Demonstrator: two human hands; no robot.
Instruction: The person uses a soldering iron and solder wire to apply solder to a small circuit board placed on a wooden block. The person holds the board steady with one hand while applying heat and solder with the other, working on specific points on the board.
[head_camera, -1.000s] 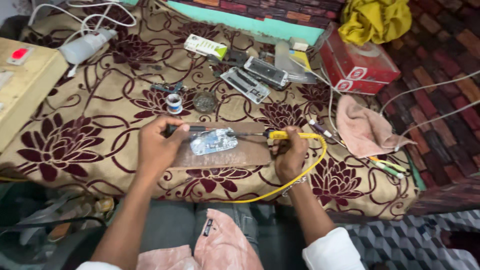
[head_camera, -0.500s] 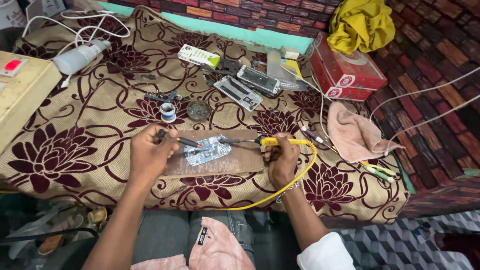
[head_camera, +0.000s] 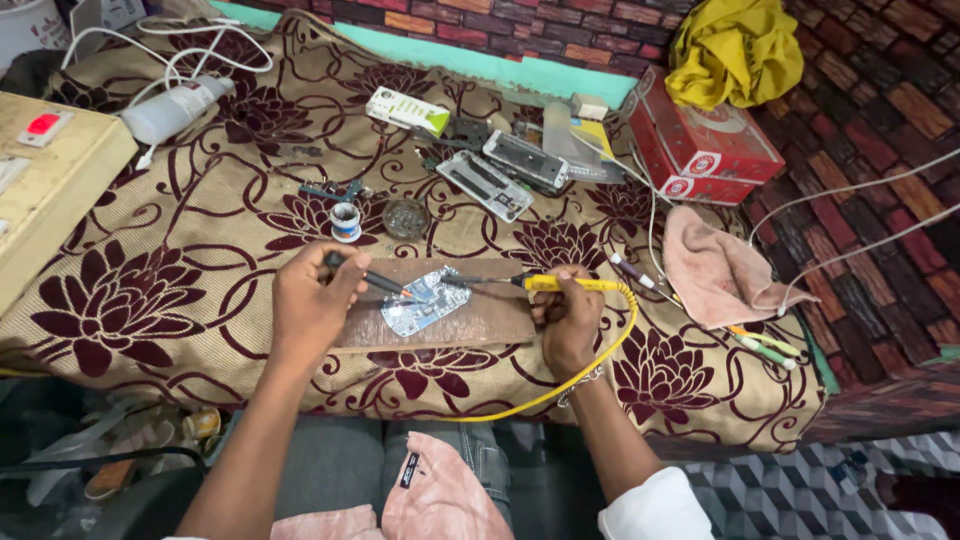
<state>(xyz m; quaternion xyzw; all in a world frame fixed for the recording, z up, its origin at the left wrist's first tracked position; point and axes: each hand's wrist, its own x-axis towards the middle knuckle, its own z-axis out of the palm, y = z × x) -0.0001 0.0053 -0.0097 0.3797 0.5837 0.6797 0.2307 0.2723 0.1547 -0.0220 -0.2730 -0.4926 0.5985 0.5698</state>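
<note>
Hands meet over one wooden board (head_camera: 480, 325) lying on a maroon-flowered cloth (head_camera: 200, 230). On the board rests one silvery circuit board (head_camera: 425, 303). The left hand (head_camera: 310, 305), at the board's left end, is closed around one dark tweezer-like tool (head_camera: 368, 279), its tip reaching the circuit board's upper left edge. The right hand (head_camera: 568, 318), at the board's right end, is clenched on one yellow-handled soldering iron (head_camera: 545, 283), whose dark tip points left at the circuit board's top; whether it touches cannot be told. One yellow cord (head_camera: 590, 365) loops from the handle, past the wrist and below the board.

Just beyond the board stand one small solder spool (head_camera: 345, 221) and one round tin (head_camera: 406, 217). Farther beyond lie two opened phone bodies (head_camera: 505, 172) side by side and one green-and-white box (head_camera: 407, 110). Right of the board lies one pink rag (head_camera: 712, 275); beyond it, one red carton (head_camera: 705, 140) sits beside one yellow cloth (head_camera: 735, 48). Well left of the board stands one white bottle (head_camera: 178, 108).
</note>
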